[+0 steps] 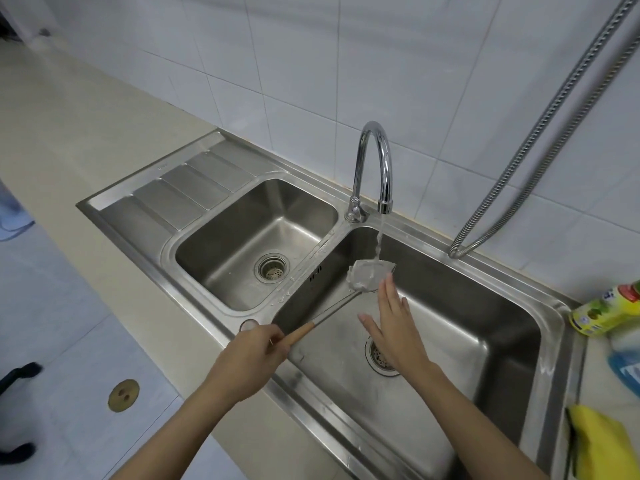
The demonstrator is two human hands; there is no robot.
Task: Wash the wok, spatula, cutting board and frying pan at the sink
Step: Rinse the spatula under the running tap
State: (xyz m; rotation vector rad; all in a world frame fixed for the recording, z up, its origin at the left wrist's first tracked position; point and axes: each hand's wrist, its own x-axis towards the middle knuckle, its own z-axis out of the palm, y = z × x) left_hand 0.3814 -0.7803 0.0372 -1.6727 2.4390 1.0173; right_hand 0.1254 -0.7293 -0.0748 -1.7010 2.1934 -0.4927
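Note:
A metal spatula [367,276] with a wooden handle is held over the right basin of the steel double sink [550,317]. My left hand [254,353] is shut on the wooden handle at the sink's front rim. The blade sits under the water running from the chrome faucet [375,168]. My right hand [391,322] is open with fingers spread, its fingertips at the blade's right edge. No wok, cutting board or frying pan is in view.
The left basin [249,237] and a ribbed drainboard [187,188] lie to the left. A dish soap bottle [606,310], a blue bottle [627,362] and a yellow sponge [602,445] stand on the right counter. A metal hose [540,133] hangs at the tiled wall.

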